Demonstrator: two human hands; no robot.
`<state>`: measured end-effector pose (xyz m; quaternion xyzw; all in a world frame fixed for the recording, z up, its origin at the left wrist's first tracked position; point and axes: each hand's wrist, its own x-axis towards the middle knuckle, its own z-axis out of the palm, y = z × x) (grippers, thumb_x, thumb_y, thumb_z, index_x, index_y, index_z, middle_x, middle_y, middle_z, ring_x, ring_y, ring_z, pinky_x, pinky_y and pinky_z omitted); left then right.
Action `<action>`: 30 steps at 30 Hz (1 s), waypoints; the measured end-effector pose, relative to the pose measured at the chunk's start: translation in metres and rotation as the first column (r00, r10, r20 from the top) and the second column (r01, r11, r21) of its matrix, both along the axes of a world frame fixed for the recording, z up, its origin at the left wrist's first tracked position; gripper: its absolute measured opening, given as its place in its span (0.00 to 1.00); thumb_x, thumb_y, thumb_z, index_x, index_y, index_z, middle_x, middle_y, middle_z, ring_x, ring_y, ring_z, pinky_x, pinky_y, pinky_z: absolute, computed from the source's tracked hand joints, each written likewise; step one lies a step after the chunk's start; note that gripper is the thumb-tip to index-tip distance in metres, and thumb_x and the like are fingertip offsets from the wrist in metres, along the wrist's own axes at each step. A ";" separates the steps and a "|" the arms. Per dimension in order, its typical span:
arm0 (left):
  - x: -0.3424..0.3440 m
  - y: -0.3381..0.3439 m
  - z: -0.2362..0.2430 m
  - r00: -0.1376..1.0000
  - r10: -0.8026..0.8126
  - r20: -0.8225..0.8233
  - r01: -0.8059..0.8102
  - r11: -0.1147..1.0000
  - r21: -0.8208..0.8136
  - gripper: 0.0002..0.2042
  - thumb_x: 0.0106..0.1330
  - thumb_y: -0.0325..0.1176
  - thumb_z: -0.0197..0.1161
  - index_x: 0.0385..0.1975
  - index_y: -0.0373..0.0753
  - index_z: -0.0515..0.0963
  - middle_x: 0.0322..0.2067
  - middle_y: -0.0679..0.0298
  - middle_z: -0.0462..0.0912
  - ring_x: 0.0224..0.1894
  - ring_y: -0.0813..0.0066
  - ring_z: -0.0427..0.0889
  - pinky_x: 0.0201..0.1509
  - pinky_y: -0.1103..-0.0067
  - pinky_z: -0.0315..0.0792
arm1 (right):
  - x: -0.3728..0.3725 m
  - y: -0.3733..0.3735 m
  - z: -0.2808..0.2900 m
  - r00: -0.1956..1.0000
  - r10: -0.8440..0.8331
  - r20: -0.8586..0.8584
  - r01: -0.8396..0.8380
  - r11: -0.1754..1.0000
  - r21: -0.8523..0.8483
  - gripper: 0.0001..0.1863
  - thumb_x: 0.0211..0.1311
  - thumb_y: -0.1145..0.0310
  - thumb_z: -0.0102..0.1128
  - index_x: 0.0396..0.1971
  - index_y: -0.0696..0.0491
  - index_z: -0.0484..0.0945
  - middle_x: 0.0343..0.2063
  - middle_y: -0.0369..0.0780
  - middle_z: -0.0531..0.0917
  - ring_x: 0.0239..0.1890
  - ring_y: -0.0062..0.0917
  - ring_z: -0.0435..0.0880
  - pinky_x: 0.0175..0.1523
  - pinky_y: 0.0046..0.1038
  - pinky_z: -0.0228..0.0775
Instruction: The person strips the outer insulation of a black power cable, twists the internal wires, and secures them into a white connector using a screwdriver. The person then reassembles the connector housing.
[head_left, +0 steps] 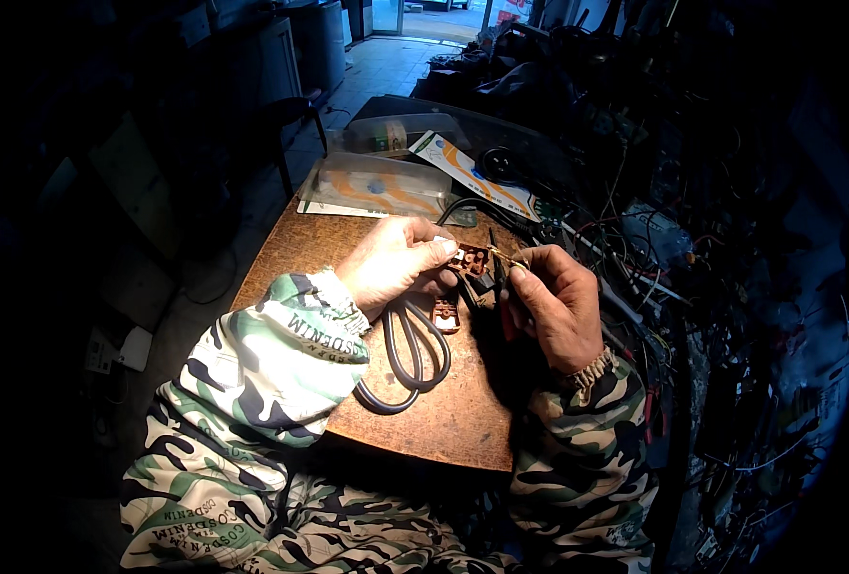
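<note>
My left hand (401,256) is closed on a small brown plastic housing (469,259), gripping its left side. The housing's open face shows round posts and compartments. Between the thumb and fingers of my right hand (560,304) is a thin golden, wire-like piece (504,254), its tip pointing at the housing's right edge. I cannot tell whether the two touch. A second brown housing part (446,315) lies on the table just below my left hand. Coils of dark grey cable (416,371) rest beside it. Something red shows partly under my right hand, too dark to name.
On the worn wooden table (424,435), clear plastic packs (381,184) and a white-orange printed card (472,175) lie at the back. A black cable coil (501,165) sits beside them. Tangled wires (649,239) crowd the right side. A dark chair (290,113) stands back left.
</note>
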<state>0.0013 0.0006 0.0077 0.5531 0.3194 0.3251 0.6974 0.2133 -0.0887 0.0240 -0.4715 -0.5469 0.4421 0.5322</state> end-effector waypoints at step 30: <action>0.003 -0.008 0.006 1.000 0.014 -0.010 -0.014 1.000 -0.015 0.17 0.71 0.34 0.61 0.48 0.24 0.74 0.35 0.57 0.83 0.35 0.76 0.84 0.40 0.82 0.80 | 0.002 0.004 -0.005 0.999 0.027 0.025 -0.025 0.994 -0.104 0.10 0.64 0.72 0.57 0.38 0.66 0.78 0.20 0.37 0.80 0.17 0.15 0.74 0.21 0.17 0.65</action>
